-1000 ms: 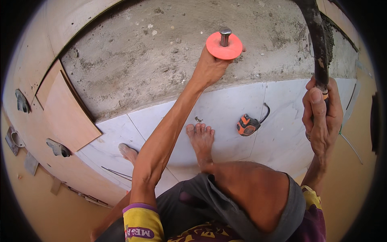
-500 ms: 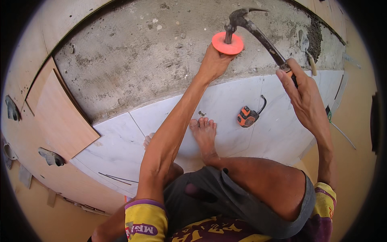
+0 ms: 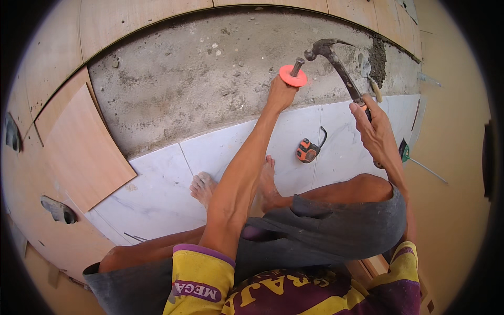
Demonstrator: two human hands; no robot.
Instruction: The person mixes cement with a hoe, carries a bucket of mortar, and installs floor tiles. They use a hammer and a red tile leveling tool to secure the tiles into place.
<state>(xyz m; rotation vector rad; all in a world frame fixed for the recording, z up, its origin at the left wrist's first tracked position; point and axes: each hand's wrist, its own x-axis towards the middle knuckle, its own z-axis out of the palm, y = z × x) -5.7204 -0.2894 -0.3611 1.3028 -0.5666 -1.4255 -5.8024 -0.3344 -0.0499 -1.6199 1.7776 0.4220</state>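
My left hand (image 3: pixel 282 92) grips a steel chisel (image 3: pixel 298 65) under its round orange hand guard (image 3: pixel 289 79), held upright over rough grey concrete (image 3: pixel 184 73). My right hand (image 3: pixel 374 126) is closed round the handle of a black claw hammer (image 3: pixel 341 67), whose head is just up and right of the chisel's top, a small gap apart. An orange and black tape measure (image 3: pixel 307 150) lies on white marbled tile (image 3: pixel 157 199) in front of my feet.
Loose wood-look boards (image 3: pixel 89 147) lie at left, with grey shoes (image 3: pixel 58 209) near them. Similar boards (image 3: pixel 262 8) border the concrete's far edge. A trowel (image 3: pixel 375 86) lies by dark wet mortar (image 3: pixel 377 58) at right. A long thin tool (image 3: pixel 428 170) lies beyond the tile.
The hammer first swung in leftward onto the chisel's top, then lifted a little off it. My view has shifted, putting the chisel lower in the picture, and my legs have moved.
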